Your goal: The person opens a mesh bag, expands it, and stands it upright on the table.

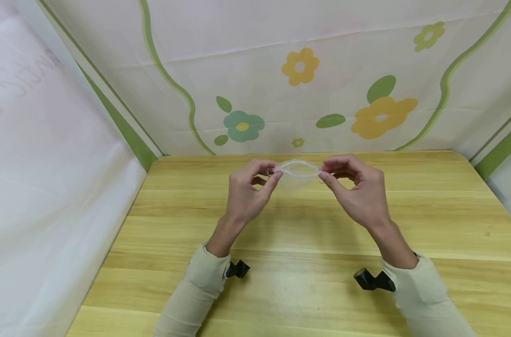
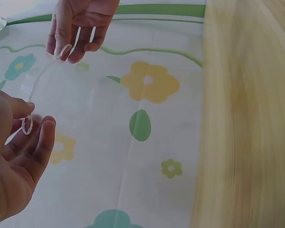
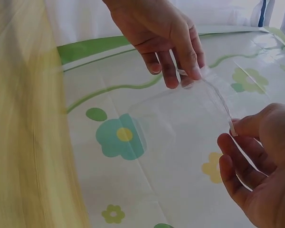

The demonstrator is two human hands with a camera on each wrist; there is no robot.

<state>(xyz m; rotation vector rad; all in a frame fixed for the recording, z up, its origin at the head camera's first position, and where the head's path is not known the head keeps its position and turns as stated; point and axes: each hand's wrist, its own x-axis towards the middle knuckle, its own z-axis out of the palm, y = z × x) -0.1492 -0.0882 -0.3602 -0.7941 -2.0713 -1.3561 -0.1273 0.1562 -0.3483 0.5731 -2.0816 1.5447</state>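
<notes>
Above the far part of the table, a clear, see-through drawstring bag (image 1: 299,182) is held between two hands. Its mouth, edged with white cord, faces up and is parted into a narrow eye shape. The left hand (image 1: 250,192) pinches one end of the mouth between thumb and fingers. At the opposite end, the right hand (image 1: 360,193) pinches the edge in the same way. Small cord loops stick out by the fingertips, and one loop of the cord (image 2: 27,127) shows at the left hand. In the right wrist view the bag's thin body hangs below the hands, hard to make out.
A light wood-grain table (image 1: 280,285) lies under the hands. Behind it hangs a white cloth with printed flowers (image 1: 381,117) and green lines; another white cloth (image 1: 48,187) hangs at the left. Black mounts (image 1: 238,269) are fixed at both sleeve cuffs.
</notes>
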